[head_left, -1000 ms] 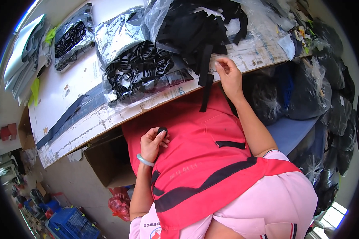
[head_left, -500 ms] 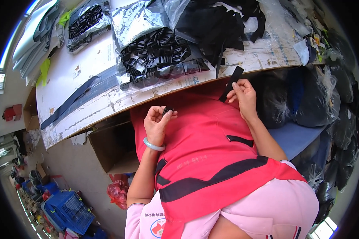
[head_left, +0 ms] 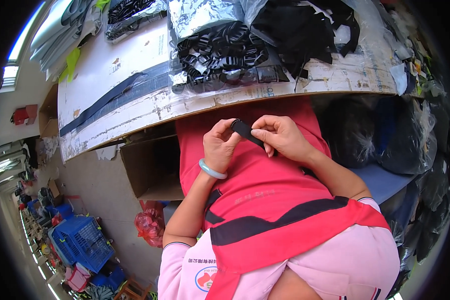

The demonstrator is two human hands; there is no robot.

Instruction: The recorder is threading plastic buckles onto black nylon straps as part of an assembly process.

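Over my red apron (head_left: pixel 255 170), both hands meet in front of the table edge. My left hand (head_left: pixel 219 152) is closed in a pinch on a small black plastic buckle (head_left: pixel 236 122), mostly covered by the fingers and strap. My right hand (head_left: pixel 285 139) pinches a short black webbing strap (head_left: pixel 250 134), whose far end lies at the buckle. Whether the strap passes through the buckle I cannot tell. Beyond the hands, a clear bag of black buckles (head_left: pixel 225 57) lies spilled open on the table, beside a heap of black fabric strips (head_left: pixel 292 32).
The worn white tabletop (head_left: pixel 120 120) carries a long dark strip (head_left: pixel 102 102) at left. Beneath it stands an open cardboard box (head_left: pixel 150 170), near a red plastic bag (head_left: pixel 150 222). Dark stuffed plastic bags (head_left: pixel 407 135) crowd the right side. Blue crates (head_left: pixel 82 242) stand on the floor at lower left.
My right hand has moved left and down, bringing the strap to the buckle. My left hand has shifted right and slightly up. The whole view has also shifted a little.
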